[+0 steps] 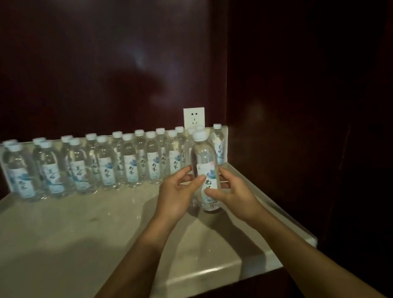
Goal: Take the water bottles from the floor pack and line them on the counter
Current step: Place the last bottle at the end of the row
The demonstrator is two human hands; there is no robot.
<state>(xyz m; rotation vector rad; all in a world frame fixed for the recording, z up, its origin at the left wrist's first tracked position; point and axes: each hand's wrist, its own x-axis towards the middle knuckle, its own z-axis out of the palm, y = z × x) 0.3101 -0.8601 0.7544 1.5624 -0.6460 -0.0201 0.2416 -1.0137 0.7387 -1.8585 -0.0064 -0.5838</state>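
A clear water bottle with a white cap and a blue-white label stands upright on the pale stone counter, near its right side. My left hand grips it from the left, thumb across the label. My right hand grips it from the right, thumb on the lower label. Behind it, several matching bottles stand in two rows along the back of the counter, and one more bottle stands at the far right corner. The floor pack is out of view.
A white wall socket sits on the dark wood panelling just behind the held bottle. Dark wood walls close in the counter at the back and right. The counter's front edge steps inward at the lower right.
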